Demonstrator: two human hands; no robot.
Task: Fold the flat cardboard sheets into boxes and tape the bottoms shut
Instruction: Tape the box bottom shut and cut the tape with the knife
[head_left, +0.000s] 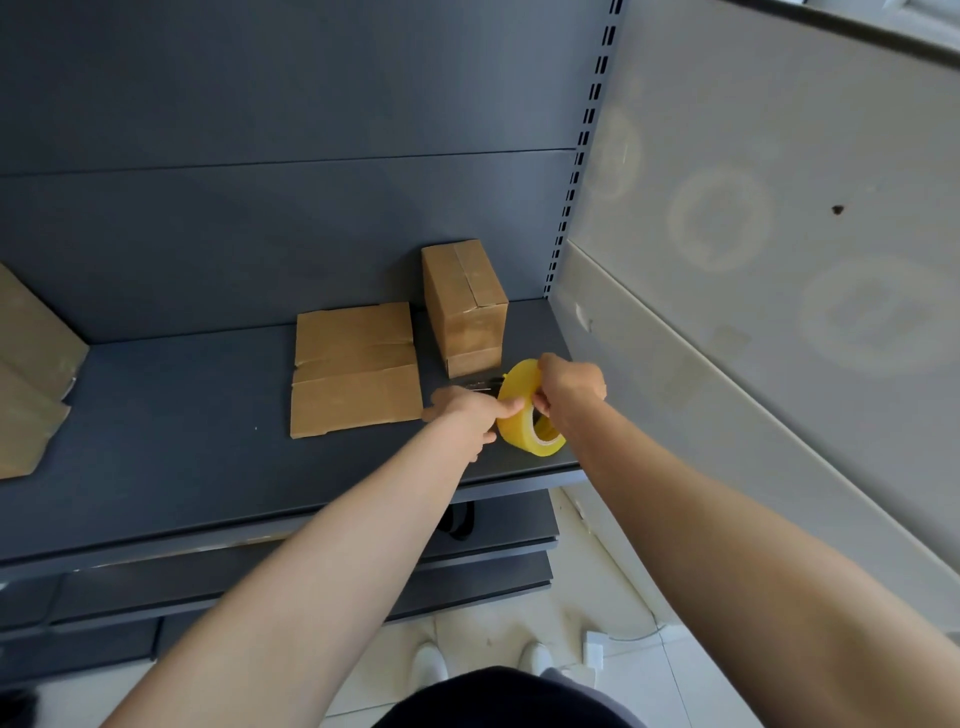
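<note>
A yellow roll of tape (523, 415) stands on edge near the front right corner of the grey shelf (182, 457). My right hand (569, 387) grips its upper rim from the right. My left hand (470, 410) pinches the roll's near face with thumb and fingers from the left. A stack of flat cardboard sheets (356, 369) lies on the shelf just left of my hands. A folded cardboard box (465, 306) with a taped seam stands upright behind the roll, at the back right.
More cardboard boxes (31, 374) sit at the shelf's far left. A dark thin object (483, 383) lies between the box and my left hand. A slotted upright (576, 156) and pale wall panel bound the right side. Lower shelves and a tiled floor lie below.
</note>
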